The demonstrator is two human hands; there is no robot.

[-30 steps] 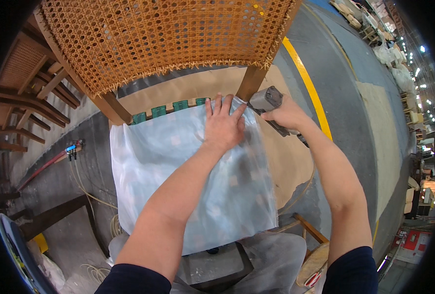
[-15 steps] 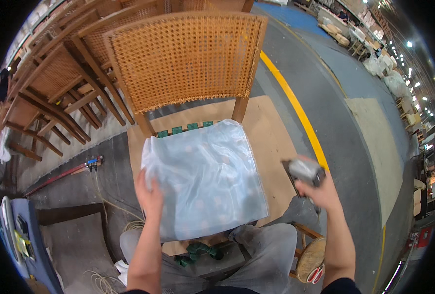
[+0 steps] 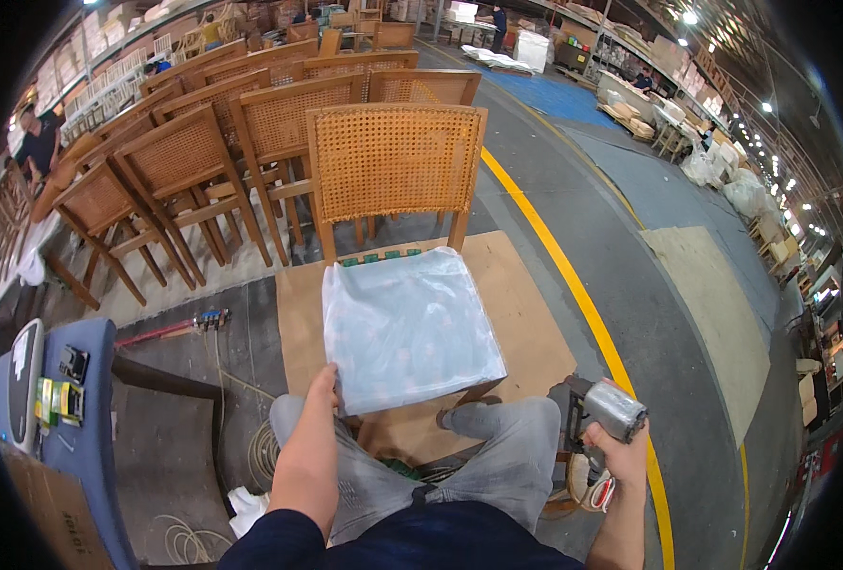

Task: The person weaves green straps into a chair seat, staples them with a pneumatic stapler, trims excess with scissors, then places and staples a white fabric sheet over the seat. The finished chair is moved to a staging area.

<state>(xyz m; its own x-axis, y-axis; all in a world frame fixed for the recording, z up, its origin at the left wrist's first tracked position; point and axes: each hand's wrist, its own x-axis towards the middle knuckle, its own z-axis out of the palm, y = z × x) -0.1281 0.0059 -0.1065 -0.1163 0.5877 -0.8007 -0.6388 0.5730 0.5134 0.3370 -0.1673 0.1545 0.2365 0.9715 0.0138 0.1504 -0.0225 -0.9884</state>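
Chairs with woven backs (image 3: 395,176): about eight, one nearest with a plastic-wrapped seat (image 3: 404,328);
Hands: two;
Staple guns (image 3: 604,410): one;
Yellow floor lines (image 3: 574,285): one

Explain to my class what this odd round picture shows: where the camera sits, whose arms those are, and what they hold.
The camera sits on a person's head and looks down, so the wide lens bends straight edges. The arms from below are that person's own. The left hand grips the front corner of a chair seat wrapped in clear plastic. The chair has a woven cane back and stands on a cardboard sheet. The right hand holds a grey power tool. More chairs stand behind.
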